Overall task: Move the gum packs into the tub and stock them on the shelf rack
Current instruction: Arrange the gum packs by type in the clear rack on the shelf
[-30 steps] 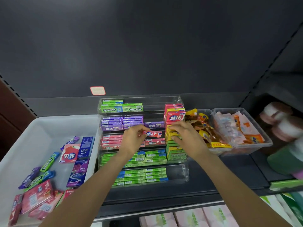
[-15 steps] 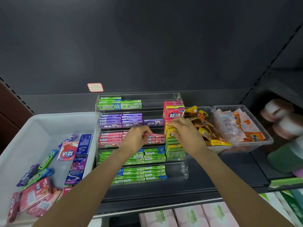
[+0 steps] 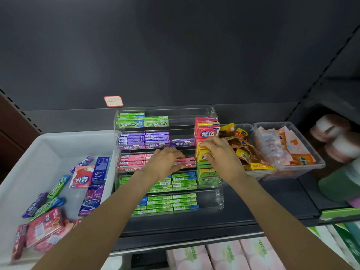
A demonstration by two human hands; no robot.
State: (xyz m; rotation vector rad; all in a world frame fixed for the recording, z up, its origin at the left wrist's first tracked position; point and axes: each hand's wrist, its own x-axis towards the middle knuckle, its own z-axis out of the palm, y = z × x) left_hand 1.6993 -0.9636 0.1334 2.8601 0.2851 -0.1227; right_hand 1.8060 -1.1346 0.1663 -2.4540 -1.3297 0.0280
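A clear tiered rack [image 3: 218, 199] stands on the dark shelf, its rows filled with green, purple and red gum packs. My left hand [image 3: 165, 162] lies over the red row, fingers pressed on a red gum pack [image 3: 188, 163] at that row's right end. My right hand [image 3: 221, 155] is beside it with curled fingers touching a stack of yellow gum boxes [image 3: 202, 157], gripping nothing. The white tub [image 3: 39, 149] sits left of the rack and holds several loose packs: red [image 3: 44, 228], purple [image 3: 34, 206], green [image 3: 57, 187] and blue [image 3: 100, 169].
Two clear bins of snack sachets [image 3: 251, 152] [image 3: 290, 149] stand right of the rack. Blurred bottles [image 3: 335, 133] fill the far right shelf. Pink tissue packs [image 3: 224, 254] sit on the shelf below. A red-edged label [image 3: 113, 101] is stuck on the back wall.
The red pack held between both hands a second ago now lies in the red row under my left fingers. My right hand has shifted slightly right, onto the yellow boxes.
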